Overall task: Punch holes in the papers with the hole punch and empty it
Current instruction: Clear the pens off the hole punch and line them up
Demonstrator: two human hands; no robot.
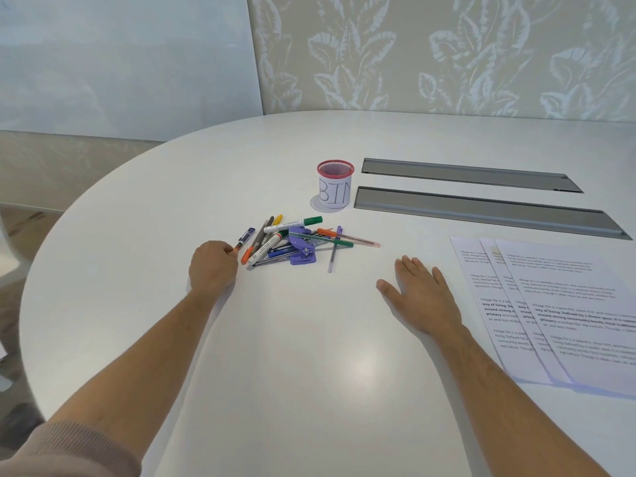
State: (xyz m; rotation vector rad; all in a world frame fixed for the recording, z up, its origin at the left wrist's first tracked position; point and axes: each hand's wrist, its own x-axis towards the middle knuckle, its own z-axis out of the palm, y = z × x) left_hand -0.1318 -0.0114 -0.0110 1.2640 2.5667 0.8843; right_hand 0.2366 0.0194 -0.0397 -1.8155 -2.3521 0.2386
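On the glossy white oval surface [309,339], the left grip [212,266] curls around a blue pen [245,238]; just right of it a purple plastic hole punch [302,246] lies among markers. The right grip [421,295] rests flat, printed papers [557,304] beside it. Beyond, a red mesh cup [335,185] reads "BIN".

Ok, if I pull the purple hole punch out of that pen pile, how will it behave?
The hole punch looks like small, light plastic, so probably easy to lift. Pens cross over it, so they will likely roll or scatter. Its flat base probably won't roll.
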